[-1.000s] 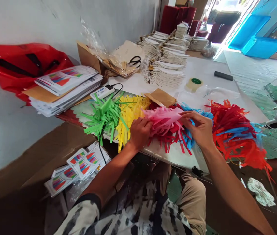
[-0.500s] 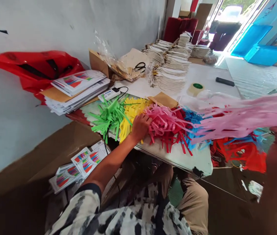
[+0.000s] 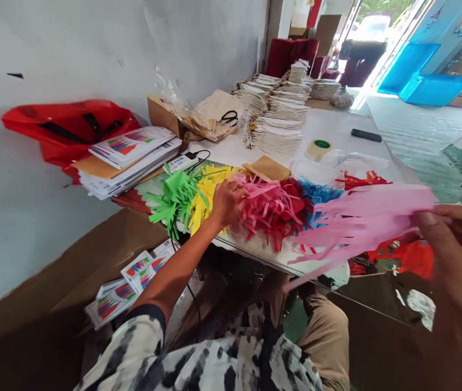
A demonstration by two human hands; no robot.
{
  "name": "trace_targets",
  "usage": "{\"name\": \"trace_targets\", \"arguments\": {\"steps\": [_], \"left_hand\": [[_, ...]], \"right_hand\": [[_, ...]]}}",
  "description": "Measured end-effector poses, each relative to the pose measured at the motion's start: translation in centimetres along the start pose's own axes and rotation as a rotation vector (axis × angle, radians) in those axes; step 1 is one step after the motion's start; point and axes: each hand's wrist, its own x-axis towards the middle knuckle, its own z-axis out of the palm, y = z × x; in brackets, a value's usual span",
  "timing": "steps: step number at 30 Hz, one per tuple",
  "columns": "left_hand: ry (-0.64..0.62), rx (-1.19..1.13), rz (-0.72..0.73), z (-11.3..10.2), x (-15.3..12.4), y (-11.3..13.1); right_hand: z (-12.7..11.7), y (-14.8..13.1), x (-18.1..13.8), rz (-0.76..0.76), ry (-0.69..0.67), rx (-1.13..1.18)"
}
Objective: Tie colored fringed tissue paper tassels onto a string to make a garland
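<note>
My right hand [image 3: 457, 239] pinches the uncut end of a pink paper fringe [image 3: 381, 212] between thumb and fingers. Its cut strips trail leftward over the table's front edge. My left hand [image 3: 228, 202] lies on the near edge of the row of fringes, its fingers curled onto a pink fringe bundle [image 3: 267, 195]. Left of that hand are a yellow fringe bundle [image 3: 202, 195] and a green fringe bundle [image 3: 178, 193]. To its right, beyond the pink, come a dark red fringe bundle [image 3: 296, 201] and a blue fringe bundle [image 3: 316, 193]. Orange-red fringes [image 3: 408, 258] lie under the held piece.
Stacks of white stringed pieces [image 3: 280, 117] stand at the back of the table. Tape [image 3: 319, 147], a black phone [image 3: 366, 134] and scissors [image 3: 228, 116] lie nearby. Printed cards [image 3: 133, 155] are piled at left beside a red bag [image 3: 68, 127]. More cards [image 3: 137, 271] sit below.
My right hand has come inward from the right edge, and the pink fringe's strips now hang lower and farther left. My left hand stays at the pink bundle. The view has shifted slightly.
</note>
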Motion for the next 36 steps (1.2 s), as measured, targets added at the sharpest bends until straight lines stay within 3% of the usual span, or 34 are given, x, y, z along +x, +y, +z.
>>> {"name": "trace_targets", "arguments": {"steps": [3,6,10,14,20,28,31,33,36], "left_hand": [[0.081,-0.182,0.04,-1.8,0.0,3.2],[0.238,-0.435,0.156,-4.5,-0.8,8.3],[0.199,-0.721,0.297,-6.1,-2.1,15.9],[0.109,-0.793,0.29,-4.7,-2.1,20.4],[-0.006,-0.83,0.197,-3.3,-1.9,22.8],[-0.134,-0.878,0.185,-3.0,-2.2,24.8],[-0.181,-0.927,0.19,-3.4,-2.2,25.1],[-0.311,-1.027,0.201,-3.8,-2.2,25.0],[-0.665,-1.247,0.213,-4.3,-1.9,24.9]], "right_hand": [[-0.4,-0.4,-0.5,0.091,-0.131,-0.018],[-0.2,0.1,-1.5,0.137,-0.268,-0.017],[-0.3,0.3,-3.5,0.159,-0.31,0.022],[-1.2,0.4,-5.5,0.205,-0.348,0.072],[-3.4,1.1,-7.4,0.259,-0.334,0.095],[-5.0,2.0,-9.1,0.289,-0.32,0.087],[-6.0,2.1,-9.3,0.308,-0.395,0.065],[-6.9,2.2,-9.2,0.308,-0.49,0.069],[-8.0,2.6,-8.7,0.23,-0.519,0.133]]}}
